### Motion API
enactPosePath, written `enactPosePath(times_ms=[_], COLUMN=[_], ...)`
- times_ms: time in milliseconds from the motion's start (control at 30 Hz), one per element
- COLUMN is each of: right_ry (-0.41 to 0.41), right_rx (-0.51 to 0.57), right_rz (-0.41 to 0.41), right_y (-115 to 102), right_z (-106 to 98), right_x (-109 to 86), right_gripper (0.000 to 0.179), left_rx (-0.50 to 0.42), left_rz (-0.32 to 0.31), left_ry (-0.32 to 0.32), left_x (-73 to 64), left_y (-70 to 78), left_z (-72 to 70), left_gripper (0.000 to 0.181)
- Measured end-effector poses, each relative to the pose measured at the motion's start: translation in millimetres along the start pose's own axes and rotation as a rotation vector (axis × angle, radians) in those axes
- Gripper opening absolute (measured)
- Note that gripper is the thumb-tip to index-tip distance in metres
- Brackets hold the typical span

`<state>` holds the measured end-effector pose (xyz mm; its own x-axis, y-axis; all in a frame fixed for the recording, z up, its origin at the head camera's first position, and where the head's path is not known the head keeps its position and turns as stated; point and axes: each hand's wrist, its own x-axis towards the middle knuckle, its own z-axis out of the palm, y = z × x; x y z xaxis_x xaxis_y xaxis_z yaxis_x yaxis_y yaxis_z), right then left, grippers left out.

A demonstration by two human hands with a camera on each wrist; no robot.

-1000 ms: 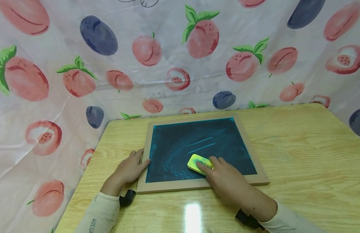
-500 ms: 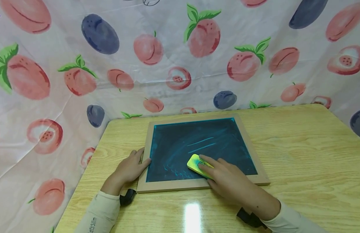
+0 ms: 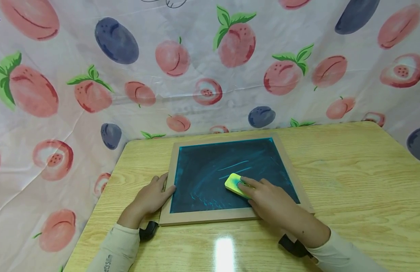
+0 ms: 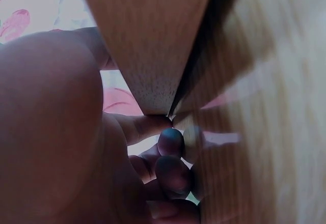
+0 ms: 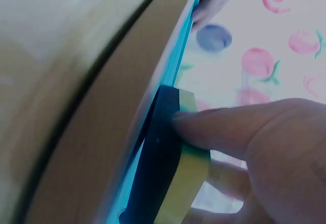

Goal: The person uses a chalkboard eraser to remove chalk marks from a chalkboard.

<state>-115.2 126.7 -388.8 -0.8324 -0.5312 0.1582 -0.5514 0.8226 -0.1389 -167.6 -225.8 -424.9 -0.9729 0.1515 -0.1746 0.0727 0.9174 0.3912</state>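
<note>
A small chalkboard [image 3: 203, 181] in a light wooden frame lies on the table, with two blue chalk strokes [image 3: 233, 169] near its middle and faint scribbles lower left. My right hand [image 3: 272, 198] grips a yellow eraser [image 3: 232, 183] with a dark underside and holds it against the board, below the strokes. In the right wrist view the thumb presses the side of the eraser [image 5: 175, 178]. My left hand [image 3: 150, 196] holds the left side of the frame, thumb on top and fingers along its outer edge. The left wrist view shows those fingertips [image 4: 170, 142] low beside the frame [image 4: 153, 46].
The wood-grain table [image 3: 349, 181] extends around the board, mostly to the right. Behind it and at the left hangs a white cloth [image 3: 210, 56] printed with peaches and plums. Black wrist cameras [image 3: 149, 231] sit below both hands.
My right hand has slid the eraser a little up and to the right, away from the bottom frame, and its fingers have shifted on the eraser. My left hand has stayed put.
</note>
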Motion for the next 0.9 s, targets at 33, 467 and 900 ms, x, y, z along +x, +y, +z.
enactPosePath(times_ms=[33, 467, 900], right_ry=[0.013, 0.062, 0.075], right_rx=[0.0, -0.053, -0.091], right_rz=[0.011, 0.2, 0.172], right_y=[4.5, 54.4, 53.8], right_z=[-0.2, -5.0, -5.6], right_x=[0.3, 4.4, 4.8], right_gripper=[0.049, 0.044, 0.042], left_rx=[-0.004, -0.022, -0.017], left_rz=[0.001, 0.009, 0.009], left_ry=[0.001, -0.007, -0.012], left_x=[-0.1, 0.2, -1.2], left_y=[0.4, -0.5, -0.3], left_z=[-0.4, -0.1, -3.1], left_gripper=[0.069, 0.066, 0.066])
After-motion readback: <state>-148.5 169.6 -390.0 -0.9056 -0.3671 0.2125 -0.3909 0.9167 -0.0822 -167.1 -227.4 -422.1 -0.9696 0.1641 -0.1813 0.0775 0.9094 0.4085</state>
